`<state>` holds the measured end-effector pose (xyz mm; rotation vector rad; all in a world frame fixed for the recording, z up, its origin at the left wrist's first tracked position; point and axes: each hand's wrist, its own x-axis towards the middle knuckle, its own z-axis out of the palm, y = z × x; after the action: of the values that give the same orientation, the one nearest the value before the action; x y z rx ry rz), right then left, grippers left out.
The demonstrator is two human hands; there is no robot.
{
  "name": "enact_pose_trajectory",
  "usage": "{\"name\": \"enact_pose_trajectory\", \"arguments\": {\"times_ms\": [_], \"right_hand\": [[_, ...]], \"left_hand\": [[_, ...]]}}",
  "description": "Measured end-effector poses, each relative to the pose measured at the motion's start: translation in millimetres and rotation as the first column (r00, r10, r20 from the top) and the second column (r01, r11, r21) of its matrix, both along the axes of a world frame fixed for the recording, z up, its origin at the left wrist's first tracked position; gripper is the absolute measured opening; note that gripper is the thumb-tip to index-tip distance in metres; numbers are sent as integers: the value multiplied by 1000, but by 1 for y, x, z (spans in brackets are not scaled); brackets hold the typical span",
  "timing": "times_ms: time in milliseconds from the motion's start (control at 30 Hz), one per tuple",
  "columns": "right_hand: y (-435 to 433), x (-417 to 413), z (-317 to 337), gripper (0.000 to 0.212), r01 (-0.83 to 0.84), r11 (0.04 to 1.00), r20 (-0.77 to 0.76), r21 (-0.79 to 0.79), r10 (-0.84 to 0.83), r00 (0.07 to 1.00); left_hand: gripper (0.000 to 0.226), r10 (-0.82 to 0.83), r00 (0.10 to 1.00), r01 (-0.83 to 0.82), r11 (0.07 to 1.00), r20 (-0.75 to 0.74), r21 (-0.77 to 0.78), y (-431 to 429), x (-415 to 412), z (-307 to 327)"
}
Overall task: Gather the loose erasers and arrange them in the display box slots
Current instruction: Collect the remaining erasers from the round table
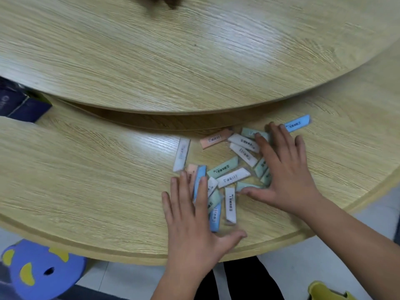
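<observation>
I see the dark box (20,102) cut off by the left edge, lettering blurred | green erasers (263,169) partly hidden under the right hand (287,169) | eraser print too small for me to read | dark shape (166,1) cropped at top, unidentifiable

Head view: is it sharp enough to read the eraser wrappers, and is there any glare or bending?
Head view: soft motion blur throughout, so print on the erasers shows as dark marks, unreadable; pale glare streaks on the raised turntable; wide-angle lens bows the table edge; both the left hand and the right hand are smeared, as is the dark box at the left edge.
</observation>
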<state>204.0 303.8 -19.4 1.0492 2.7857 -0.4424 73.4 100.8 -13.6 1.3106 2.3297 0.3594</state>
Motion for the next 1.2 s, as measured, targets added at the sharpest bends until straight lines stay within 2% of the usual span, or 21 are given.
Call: {"name": "enact_pose_trajectory", "arguments": {"times_ms": [100, 267, 400, 533, 667, 767, 900, 1033, 1200], "right_hand": [[1, -10, -3, 115, -22, 1000, -2, -14, 22, 1000], [-16, -26, -7, 111, -186, 982, -52, 15, 187, 981], [-25, -31, -9, 94, -176, 980, -142, 89, 188, 972], [-24, -33, -12, 76, -173, 980, -242, 97, 191, 951], [-22, -40, -10, 61, -174, 978, -262, 119, 199, 944], [-22, -43, -10, 55, -173, 974, -226, 149, 204, 953], [-22, -46, -10, 51, -149, 973, -214, 174, 185, 959], [-20, -54, -9, 55, -126, 977, -189, 171, 158, 969], [-19, -59, -12, 50, -135, 978, -211, 161, 168, 963]], "left_hand": [[133, -66, 996, 64, 997, -57, -42, -1, 1, -9], [122, -142, 978, 141, 990, -150, -15, 1, -5, -20], [100, -183, 965, 192, 981, -191, 34, 2, -11, -22], [82, -149, 971, 164, 984, -188, 70, 0, -15, -24], [71, -130, 970, 149, 986, -207, 79, 5, -23, -24], [73, -109, 971, 131, 987, -211, 91, 12, -26, -22], [90, -87, 981, 109, 987, -175, 120, 20, -23, -19], [106, -23, 984, 32, 998, -176, 50, 33, -25, -21], [94, 42, 977, -35, 999, -208, 40, 40, -22, -21]]}}
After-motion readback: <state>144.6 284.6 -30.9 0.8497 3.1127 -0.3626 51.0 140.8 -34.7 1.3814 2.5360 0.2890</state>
